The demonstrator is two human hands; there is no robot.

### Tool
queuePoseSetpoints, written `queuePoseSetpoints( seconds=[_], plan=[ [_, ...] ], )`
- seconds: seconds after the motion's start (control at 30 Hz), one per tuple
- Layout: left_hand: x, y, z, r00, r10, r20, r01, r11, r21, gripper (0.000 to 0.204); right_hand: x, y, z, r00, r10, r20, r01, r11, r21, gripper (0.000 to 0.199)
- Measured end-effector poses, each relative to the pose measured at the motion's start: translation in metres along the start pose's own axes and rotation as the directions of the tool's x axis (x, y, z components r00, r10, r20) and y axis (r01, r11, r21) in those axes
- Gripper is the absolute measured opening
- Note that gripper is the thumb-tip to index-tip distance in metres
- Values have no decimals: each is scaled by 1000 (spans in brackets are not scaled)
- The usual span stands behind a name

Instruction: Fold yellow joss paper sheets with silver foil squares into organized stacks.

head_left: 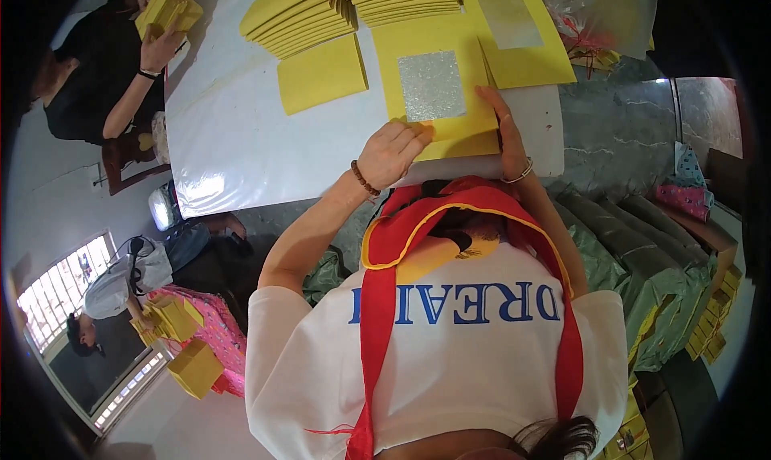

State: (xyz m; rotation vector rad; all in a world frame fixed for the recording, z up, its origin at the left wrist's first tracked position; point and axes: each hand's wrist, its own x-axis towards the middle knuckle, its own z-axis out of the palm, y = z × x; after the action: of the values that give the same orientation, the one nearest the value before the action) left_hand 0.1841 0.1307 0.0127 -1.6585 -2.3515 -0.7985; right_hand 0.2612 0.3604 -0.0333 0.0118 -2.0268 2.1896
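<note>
A yellow paper sheet with a silver foil square (432, 86) lies in front of me near the table's edge. My left hand (393, 156) is closed at its lower left, with the fingers bent together and pressed on the lower edge. Along the right edge of the sheet rests my right hand (503, 130), its fingers stretched out. Another yellow sheet with a foil patch (514, 24) lies just beyond, to the right. A folded yellow piece (323, 74) sits to the left, below fanned stacks of yellow paper (299, 18).
The white-covered table (233, 130) reaches left and away from me. A person in black (100, 82) handles yellow paper at the far left. Another person (120, 283) sits lower left beside yellow bundles (197, 368). Green-wrapped packs (666, 299) stand on my right, and a clear plastic bag (606, 10) at the far right.
</note>
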Motion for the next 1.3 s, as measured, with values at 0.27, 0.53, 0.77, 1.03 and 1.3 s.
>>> queuePoseSetpoints(
  seconds=[0.27, 0.53, 0.77, 1.03, 1.3],
  plan=[
    [9, 5, -7, 990, 56, 131, -67, 994, 85, 42, 0, -3, 5, 999, 49, -20, -43, 968, 248, 60],
    [19, 11, -17, 974, 3, 227, 5, 999, -33, 39, 1, 1, 1, 995, 99, -8, -95, 970, 225, 60],
    [15, 6, -13, 977, 19, 211, -16, 1000, -14, 44, 2, -6, 4, 992, 122, -30, -110, 962, 251, 59],
    [16, 9, -15, 968, 9, 249, -16, 1000, 26, 47, 2, -6, 4, 991, 132, -29, -120, 955, 273, 56],
    [18, 4, -19, 957, -12, 290, 34, 997, -73, 46, 1, -2, 2, 991, 127, -35, -119, 976, 183, 56]
  ],
)
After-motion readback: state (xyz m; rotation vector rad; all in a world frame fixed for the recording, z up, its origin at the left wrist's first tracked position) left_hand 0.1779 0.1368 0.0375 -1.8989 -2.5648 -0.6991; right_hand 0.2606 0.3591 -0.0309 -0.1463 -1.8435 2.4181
